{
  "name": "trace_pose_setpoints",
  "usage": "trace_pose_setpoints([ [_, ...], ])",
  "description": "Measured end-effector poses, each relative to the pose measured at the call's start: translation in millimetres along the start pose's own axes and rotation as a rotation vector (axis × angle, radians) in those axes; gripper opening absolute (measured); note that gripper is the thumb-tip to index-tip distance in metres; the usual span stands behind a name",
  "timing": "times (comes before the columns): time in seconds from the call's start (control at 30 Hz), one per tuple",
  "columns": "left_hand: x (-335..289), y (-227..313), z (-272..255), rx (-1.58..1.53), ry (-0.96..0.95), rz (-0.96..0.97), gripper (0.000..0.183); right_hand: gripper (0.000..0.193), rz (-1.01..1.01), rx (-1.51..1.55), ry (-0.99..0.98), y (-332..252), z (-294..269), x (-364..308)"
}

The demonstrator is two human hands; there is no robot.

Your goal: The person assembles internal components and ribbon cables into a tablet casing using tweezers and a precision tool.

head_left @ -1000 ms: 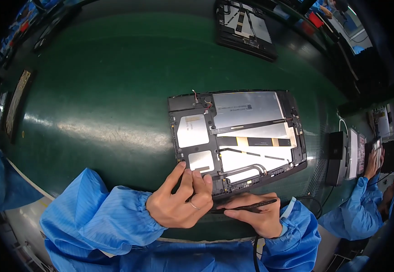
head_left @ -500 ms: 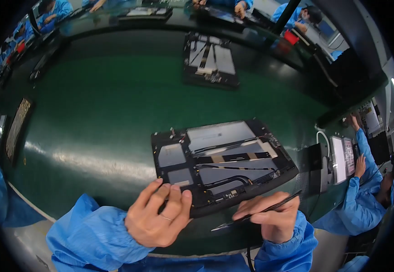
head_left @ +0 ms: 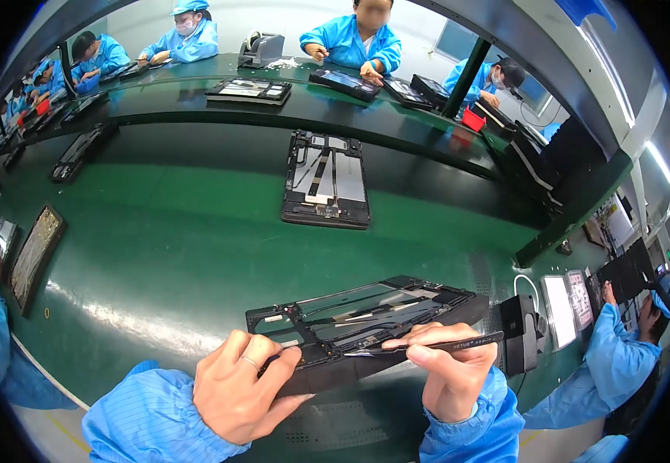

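Note:
An opened tablet (head_left: 385, 312) with bare inner frame, cables and grey panels is tilted, its near edge raised off the green table. My left hand (head_left: 246, 382) grips its near left corner, fingers on top and thumb at the lower side. My right hand (head_left: 458, 363) pinches black tweezers (head_left: 458, 343) with a pale tip. That tip lies at the tablet's near edge, in front of the small circuit parts; whether it touches them I cannot tell.
Another opened tablet (head_left: 325, 181) lies farther back on the green table (head_left: 173, 255). A raised black shelf (head_left: 165, 116) crosses behind it. To the left rests a long tray-like piece (head_left: 36, 258); a black stand (head_left: 521, 332) is at right. Co-workers in blue sit around.
The tablet's near edge has been lifted, so it leans away from me. The tweezers' tip has come up from in front of the tablet to its near edge. My view has risen.

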State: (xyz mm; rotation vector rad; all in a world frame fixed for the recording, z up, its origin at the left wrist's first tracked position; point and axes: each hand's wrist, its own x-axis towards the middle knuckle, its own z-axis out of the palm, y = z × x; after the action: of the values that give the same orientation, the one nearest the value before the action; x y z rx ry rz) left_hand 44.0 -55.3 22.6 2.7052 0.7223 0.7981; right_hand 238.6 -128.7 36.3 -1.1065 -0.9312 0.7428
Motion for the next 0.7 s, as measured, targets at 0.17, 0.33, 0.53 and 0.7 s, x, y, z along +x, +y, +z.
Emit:
trace_pose_setpoints([
  [0.17,0.6,-1.9,0.2,-0.017,0.011,0.003,0.045,0.009,-0.025,-0.002,-0.034,0.3,-1.1,0.9],
  [0.33,2.4,-3.8,0.2,-0.025,0.022,0.001,0.045,0.009,-0.046,-0.012,-0.059,1.2,-0.8,2.8],
  [0.53,3.5,-3.7,1.5,-0.035,0.023,-0.004,0.044,0.009,-0.055,-0.005,-0.076,2.7,-1.6,3.5],
  [0.7,4.0,-1.5,1.5,-0.041,0.023,-0.008,0.044,0.009,-0.035,0.015,-0.074,2.4,-3.4,2.4],
])
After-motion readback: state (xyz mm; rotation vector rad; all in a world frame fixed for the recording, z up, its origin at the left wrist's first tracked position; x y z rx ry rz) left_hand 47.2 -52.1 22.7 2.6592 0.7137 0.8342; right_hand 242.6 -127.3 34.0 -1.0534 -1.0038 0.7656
